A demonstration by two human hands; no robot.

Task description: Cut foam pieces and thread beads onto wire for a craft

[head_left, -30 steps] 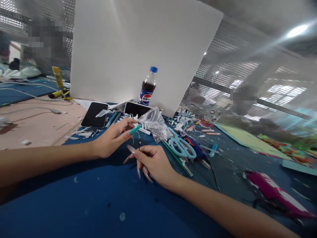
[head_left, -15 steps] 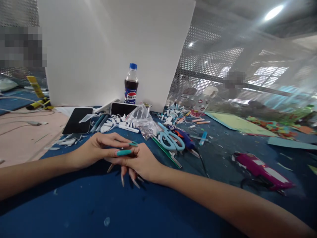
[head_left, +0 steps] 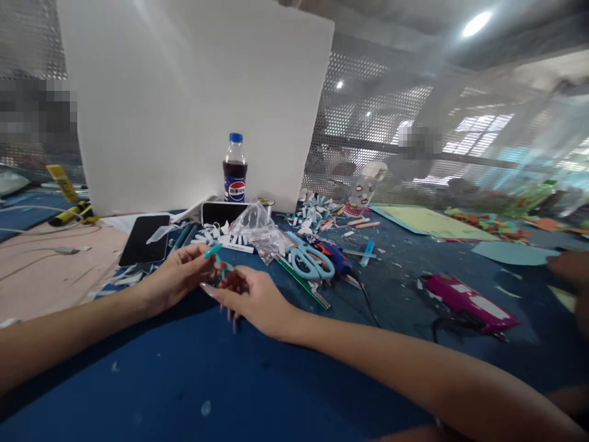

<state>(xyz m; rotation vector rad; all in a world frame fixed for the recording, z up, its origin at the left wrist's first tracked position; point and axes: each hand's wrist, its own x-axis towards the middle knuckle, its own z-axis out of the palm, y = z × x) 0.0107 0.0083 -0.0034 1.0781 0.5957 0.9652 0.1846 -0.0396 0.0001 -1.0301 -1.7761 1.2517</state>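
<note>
My left hand (head_left: 177, 279) and my right hand (head_left: 255, 301) meet fingertip to fingertip low over the blue cloth table (head_left: 193, 380). The left hand wears long teal nails, and its thumb and fingers pinch together at the right hand's fingertips. The right hand has long pale nails; its fingers curl down toward the cloth and its thumb points left. Something small and teal shows between them, but I cannot make out what it is. A clear plastic bag (head_left: 258, 230) and light blue scissors (head_left: 309, 261) lie just beyond the hands.
A white board (head_left: 193, 104) stands at the back with a cola bottle (head_left: 235, 169) and two dark phones (head_left: 143, 239) (head_left: 223, 213) before it. Paper scraps, a green ruler (head_left: 306, 287), a magenta tool (head_left: 464, 301) and coloured sheets lie to the right. Another person's hand (head_left: 570, 270) shows at the right edge.
The hands came together, with the left fingers lying over the right hand half a second ago. Now the left fingers have lifted back to the right fingertips. The view has shifted to the right.
</note>
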